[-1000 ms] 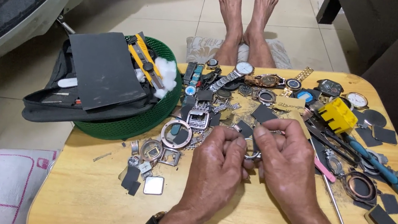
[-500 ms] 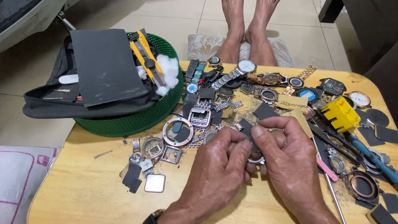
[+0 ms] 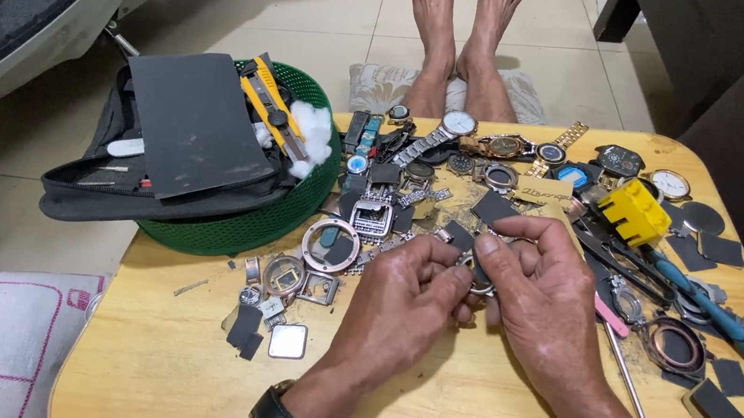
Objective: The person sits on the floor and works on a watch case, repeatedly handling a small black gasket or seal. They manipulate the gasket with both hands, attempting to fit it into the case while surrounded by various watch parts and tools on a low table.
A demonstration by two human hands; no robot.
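On a wooden worktop (image 3: pixel 180 384) strewn with watch parts, a green basket (image 3: pixel 281 217) holds a black zip pouch (image 3: pixel 183 134), a yellow utility knife (image 3: pixel 263 96) and white cotton (image 3: pixel 311 126). Since a second ago both hands have drawn closer together over the worktop's middle: the left hand (image 3: pixel 398 302) and right hand (image 3: pixel 550 302) now pinch a small round watch case (image 3: pixel 480 279) between their fingers, work apparently concentrating on that piece.
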